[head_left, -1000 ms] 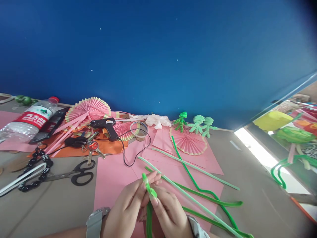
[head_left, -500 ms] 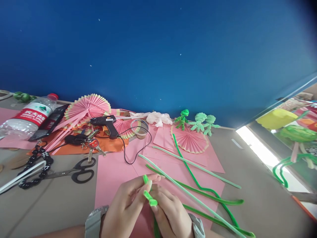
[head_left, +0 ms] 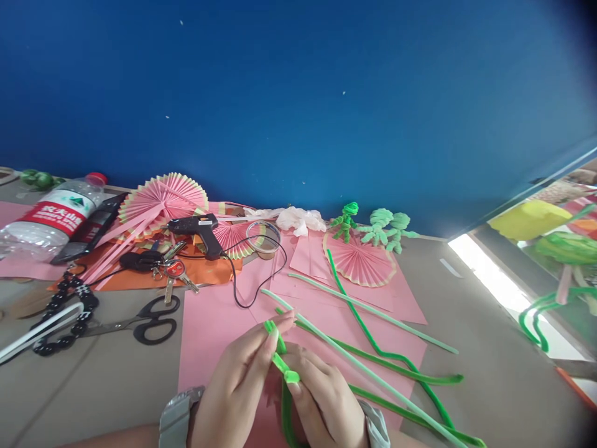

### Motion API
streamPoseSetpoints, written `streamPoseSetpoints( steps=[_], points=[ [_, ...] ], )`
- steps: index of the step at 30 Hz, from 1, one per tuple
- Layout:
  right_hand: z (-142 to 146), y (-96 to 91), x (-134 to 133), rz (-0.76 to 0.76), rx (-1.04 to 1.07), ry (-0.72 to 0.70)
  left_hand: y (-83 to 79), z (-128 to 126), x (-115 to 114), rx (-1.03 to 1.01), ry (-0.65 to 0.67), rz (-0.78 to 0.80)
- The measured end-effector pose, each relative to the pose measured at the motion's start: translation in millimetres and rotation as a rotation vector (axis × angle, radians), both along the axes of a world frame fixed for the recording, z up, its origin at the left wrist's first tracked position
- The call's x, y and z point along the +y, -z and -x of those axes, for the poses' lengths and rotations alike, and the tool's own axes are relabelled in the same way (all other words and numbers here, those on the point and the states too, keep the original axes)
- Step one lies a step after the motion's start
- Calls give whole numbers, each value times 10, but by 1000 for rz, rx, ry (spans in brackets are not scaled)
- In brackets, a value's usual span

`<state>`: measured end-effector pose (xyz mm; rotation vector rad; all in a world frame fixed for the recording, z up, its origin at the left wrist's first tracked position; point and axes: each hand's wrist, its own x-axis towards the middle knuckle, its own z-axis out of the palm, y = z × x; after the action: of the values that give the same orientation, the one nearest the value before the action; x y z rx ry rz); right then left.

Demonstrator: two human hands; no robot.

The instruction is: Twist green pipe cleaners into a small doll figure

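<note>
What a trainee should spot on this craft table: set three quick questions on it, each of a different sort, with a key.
1. True or false: the scissors lie to the left of the left hand.
2. What do the left hand and the right hand pinch between them? A) a key B) a bright green pipe cleaner C) a paper fan
3. Fill in: the water bottle has a ___ cap.
Key: 1 true; 2 B; 3 red.
</note>
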<state>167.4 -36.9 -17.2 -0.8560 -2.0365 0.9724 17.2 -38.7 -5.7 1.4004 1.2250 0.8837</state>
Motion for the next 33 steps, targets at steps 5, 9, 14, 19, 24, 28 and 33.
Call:
streamPoseSetpoints(
  steps=[5, 9, 14, 19, 24, 28, 33],
  points=[
    [-9, -8, 10, -3, -13, -4, -33, 4, 27, -34, 5, 7],
    [-23, 5, 19, -11, -16, -32, -59, -8, 30, -66, 7, 43],
    [-16, 18, 20, 1, -33, -33, -49, -4, -40, 7, 1, 7],
    [-22, -3, -1, -16, -52, -29, -8, 14, -84, 73, 21, 9],
    [-24, 15, 5, -8, -42, -9, -62, -1, -37, 38, 77, 12],
    [-22, 39, 5, 1, -35, 19, -97, -14, 17, -37, 128, 32],
    [-4, 12, -1, 25, -66, 35, -42, -8, 43, -84, 112, 133]
  ],
)
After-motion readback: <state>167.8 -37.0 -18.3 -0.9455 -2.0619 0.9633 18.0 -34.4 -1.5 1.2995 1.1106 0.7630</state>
